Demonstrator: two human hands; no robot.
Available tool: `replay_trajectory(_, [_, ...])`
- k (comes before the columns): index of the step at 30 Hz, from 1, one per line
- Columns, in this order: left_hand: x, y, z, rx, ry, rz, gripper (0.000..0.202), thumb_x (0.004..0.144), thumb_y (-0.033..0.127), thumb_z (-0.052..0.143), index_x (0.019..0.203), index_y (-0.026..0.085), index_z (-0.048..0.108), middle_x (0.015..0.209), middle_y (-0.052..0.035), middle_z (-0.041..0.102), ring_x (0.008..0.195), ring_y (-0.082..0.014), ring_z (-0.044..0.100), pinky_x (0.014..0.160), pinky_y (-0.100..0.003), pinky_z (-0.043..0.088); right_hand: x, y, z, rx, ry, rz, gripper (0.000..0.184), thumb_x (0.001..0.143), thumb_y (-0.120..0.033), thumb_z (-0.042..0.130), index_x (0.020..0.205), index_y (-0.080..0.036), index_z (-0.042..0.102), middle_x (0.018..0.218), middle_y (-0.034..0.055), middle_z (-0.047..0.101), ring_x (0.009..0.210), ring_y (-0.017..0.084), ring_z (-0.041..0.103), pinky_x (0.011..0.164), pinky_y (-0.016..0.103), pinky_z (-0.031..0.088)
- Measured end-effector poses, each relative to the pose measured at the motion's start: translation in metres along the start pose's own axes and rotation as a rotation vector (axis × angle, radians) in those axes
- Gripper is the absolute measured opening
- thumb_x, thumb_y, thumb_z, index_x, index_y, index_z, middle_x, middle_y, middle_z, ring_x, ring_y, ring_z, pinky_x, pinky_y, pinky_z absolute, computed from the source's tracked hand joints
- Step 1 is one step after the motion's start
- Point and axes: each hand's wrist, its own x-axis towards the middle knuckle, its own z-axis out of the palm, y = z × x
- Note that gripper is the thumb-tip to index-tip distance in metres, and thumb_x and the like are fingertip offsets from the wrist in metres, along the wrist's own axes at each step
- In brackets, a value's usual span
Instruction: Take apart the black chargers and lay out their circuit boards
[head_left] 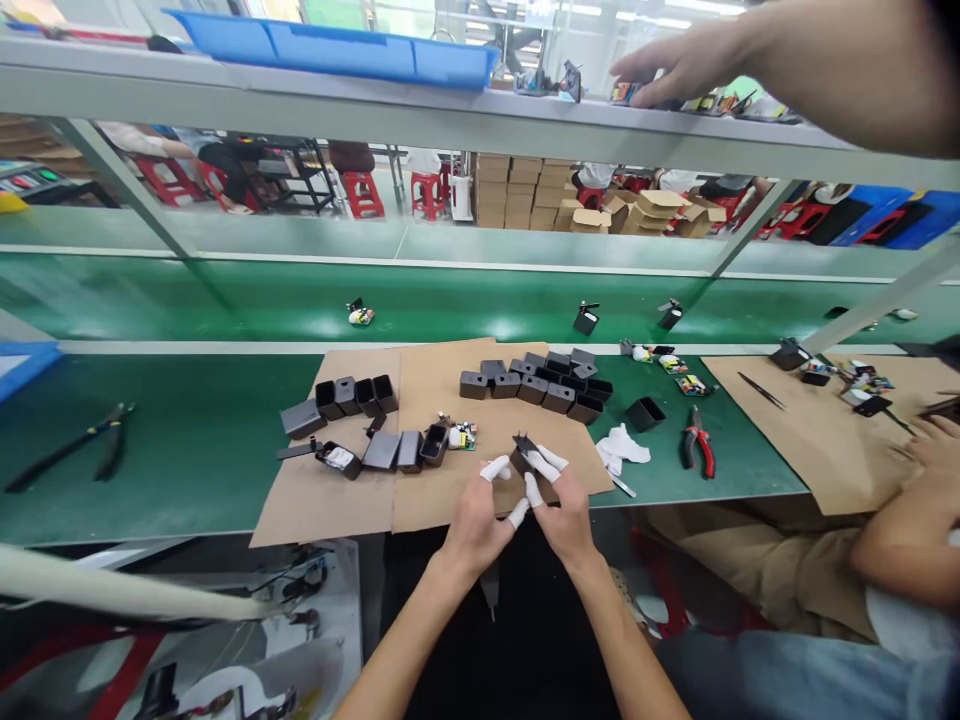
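Note:
White finger cots cover several fingertips of both my hands. My right hand has its fingers closed around a small black plug housing with pins at its top, just above the brown cardboard. Close on its left is my left hand, thumb and forefinger spread apart; whether a fingertip touches the housing is unclear. Beyond my hands stand rows of black housings. To the left lie more black cases, one beside a circuit board and another with a white part inside.
Red-handled pliers, a white cloth and tweezers lie right of the cardboard. Long black cutters rest at far left. A co-worker's arm reaches across the upper shelf, which carries a blue tray. Another person sits at right.

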Motion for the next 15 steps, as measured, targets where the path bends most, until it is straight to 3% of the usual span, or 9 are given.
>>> replay_trajectory(7, [-0.0005,-0.003,-0.0106,-0.064,0.044,-0.117,0.025,0.097,0.027,0.071,0.12,0.022,0.062,0.099,-0.0036,0.066,0.091,-0.0196,0.07,0.088,-0.037,0.063,0.0003,0.0014,0.0003,-0.09,0.087,-0.111,0.034,0.102,-0.023,0.069,0.135,-0.029,0.077,0.141,0.0128,0.075,0.125,0.03,0.076,0.109,0.048,0.065])
replay_trajectory(15, [0.0033,-0.0027,-0.0111,-0.089,0.115,-0.195,0.023,0.094,0.033,0.073,0.114,0.022,0.068,0.096,-0.0048,0.071,0.089,-0.0225,0.073,0.086,-0.04,0.064,0.0002,0.0063,0.0018,-0.137,0.115,-0.171,0.033,0.102,-0.021,0.069,0.133,-0.03,0.079,0.13,0.012,0.079,0.118,0.029,0.079,0.103,0.045,0.068])
